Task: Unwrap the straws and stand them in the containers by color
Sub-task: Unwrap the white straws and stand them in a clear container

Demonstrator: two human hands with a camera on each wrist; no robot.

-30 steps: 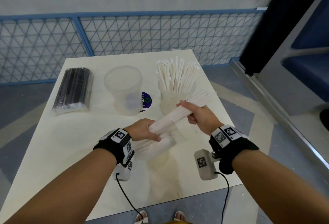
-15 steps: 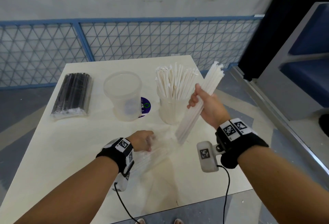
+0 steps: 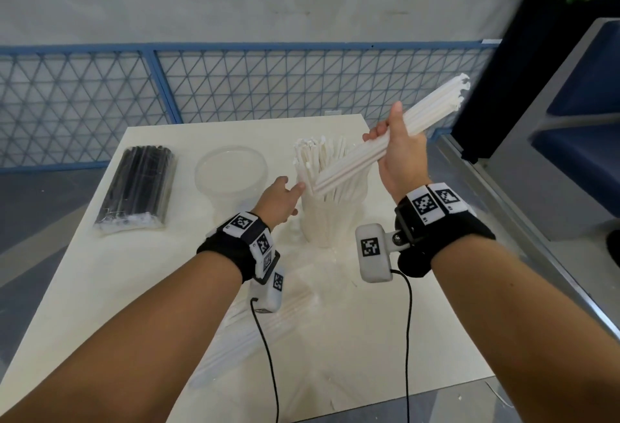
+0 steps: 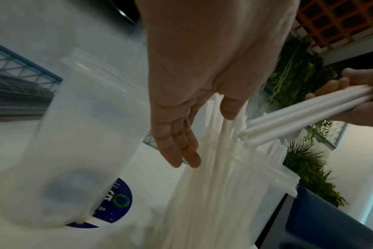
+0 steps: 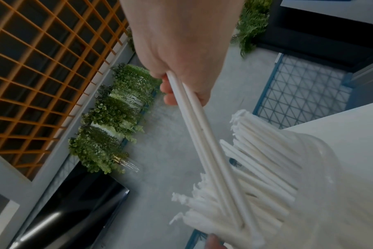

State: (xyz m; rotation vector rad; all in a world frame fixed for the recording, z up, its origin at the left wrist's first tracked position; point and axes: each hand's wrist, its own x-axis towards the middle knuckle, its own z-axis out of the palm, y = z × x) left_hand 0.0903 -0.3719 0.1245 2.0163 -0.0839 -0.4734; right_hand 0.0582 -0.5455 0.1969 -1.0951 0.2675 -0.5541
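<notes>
My right hand [image 3: 389, 134] grips a bundle of unwrapped white straws [image 3: 375, 150], tilted, its lower end over the clear container of white straws [image 3: 330, 221]. The right wrist view shows the bundle [image 5: 202, 134] slanting down among the standing straws [image 5: 266, 168]. My left hand [image 3: 285, 196] is open beside that container, fingers [image 4: 177, 151] straight and thumb against the standing straws [image 4: 226, 134]. An empty clear container [image 3: 231, 170] stands to the left. A wrapped pack of black straws [image 3: 137, 184] lies at the far left of the table.
A clear wrapper with a few white straws [image 3: 268, 325] lies on the white table [image 3: 100, 288] under my left forearm. A round blue sticker [image 4: 115, 202] sits between the containers. A blue mesh fence [image 3: 235, 86] runs behind the table; a dark seat [image 3: 577, 140] stands on the right.
My right hand lifted the white bundle out of the wrapper and tipped it over the white-straw container. My left hand let go of the wrapper and rose to the container's side.
</notes>
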